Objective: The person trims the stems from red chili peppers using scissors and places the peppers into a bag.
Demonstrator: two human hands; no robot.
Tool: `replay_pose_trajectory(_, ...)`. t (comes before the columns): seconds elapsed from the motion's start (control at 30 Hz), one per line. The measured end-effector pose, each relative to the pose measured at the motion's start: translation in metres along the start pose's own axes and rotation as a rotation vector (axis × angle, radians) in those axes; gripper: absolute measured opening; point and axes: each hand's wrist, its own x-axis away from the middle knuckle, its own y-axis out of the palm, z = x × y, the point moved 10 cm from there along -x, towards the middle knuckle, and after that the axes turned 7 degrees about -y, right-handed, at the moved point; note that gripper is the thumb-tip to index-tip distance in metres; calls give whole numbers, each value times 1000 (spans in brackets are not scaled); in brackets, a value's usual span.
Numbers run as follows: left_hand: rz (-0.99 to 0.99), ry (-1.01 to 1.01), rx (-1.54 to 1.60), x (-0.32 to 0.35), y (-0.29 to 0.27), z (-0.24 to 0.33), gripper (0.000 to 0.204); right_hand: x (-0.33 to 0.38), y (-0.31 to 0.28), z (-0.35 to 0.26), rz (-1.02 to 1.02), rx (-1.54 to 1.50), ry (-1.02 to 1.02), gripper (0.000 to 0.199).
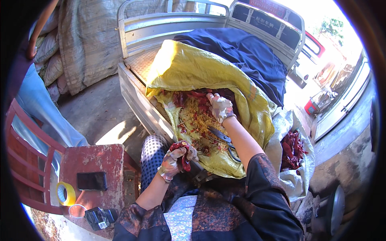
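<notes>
My left hand [173, 160], in a patterned glove with bare fingertips, is closed around dried red chilies [185, 164] above my lap. My right hand [220, 107], gloved the same way, reaches into the mouth of a yellow woven sack [193, 66]. Its fingers are partly spread at a heap of dried red chilies [197, 95], and nothing shows clearly between them. Yellow seeds and chili scraps [197, 117] cover the sack's inner side below that hand. Dark-handled scissors [220, 135] lie on the scraps, partly under my right forearm.
A white sack [295, 186] with more chilies stands at my right. The yellow sack rests against a metal cart bed [138, 106], dark cloth [241, 52] over it. At left, a worn red chair [116, 156] holds a phone [91, 181] and yellow tape [66, 193]; a person [44, 108] stands behind.
</notes>
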Motion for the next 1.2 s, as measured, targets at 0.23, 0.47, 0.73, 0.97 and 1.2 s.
replay_pose_trajectory(0.23, 105, -106, 87, 5, -13, -8, 20, 28, -9, 3, 114, 60, -208, 28)
replay_pose_trajectory(0.47, 150, -95, 132, 3, -22, -12, 18, 50, 6, 46, 198, -377, -113, 28)
replay_pose_trajectory(0.73, 126, -12, 60, 1, -24, -8, 14, 64, -40, 0, 130, -75, -41, 33)
replay_pose_trajectory(0.97, 161, -20, 34, 2, -28, -4, 18, 58, -36, 28, 311, -147, 22, 28)
replay_pose_trajectory(1.2, 259, -44, -60, 3, -28, -5, 20, 42, -10, 86, 555, -931, -56, 17)
